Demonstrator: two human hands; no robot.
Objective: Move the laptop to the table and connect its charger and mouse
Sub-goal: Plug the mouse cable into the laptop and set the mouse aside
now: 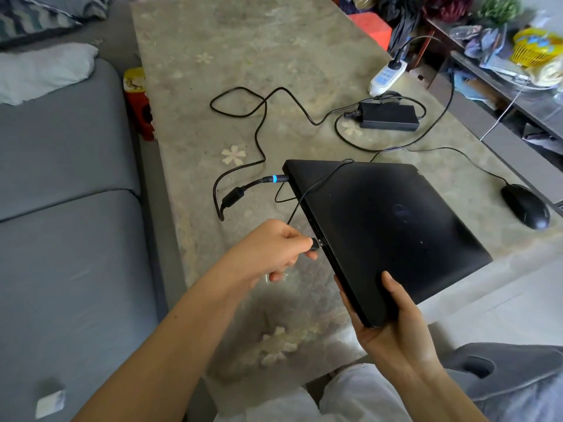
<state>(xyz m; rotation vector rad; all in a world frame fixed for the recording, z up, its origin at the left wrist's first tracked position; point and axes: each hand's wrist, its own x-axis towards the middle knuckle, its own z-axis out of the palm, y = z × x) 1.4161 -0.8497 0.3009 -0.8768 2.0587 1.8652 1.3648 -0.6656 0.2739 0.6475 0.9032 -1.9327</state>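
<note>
One closed laptop point(387, 226) lies on the table point(243, 71), its near corner raised. One charger plug point(275, 179) sits in its left edge. The left hand point(274, 254) pinches one USB plug point(316, 243) at that edge; the right hand point(393, 324) grips the corner. One mouse point(525, 205), one power brick point(388, 115) and one power strip point(387, 76) lie beyond.

The far half of the surface point(243, 41) is bare and easy to reach. Nearer, the charger cord point(259, 141) loops across the middle. The charger box point(388, 115) and mouse point(525, 205) crowd the right side.
</note>
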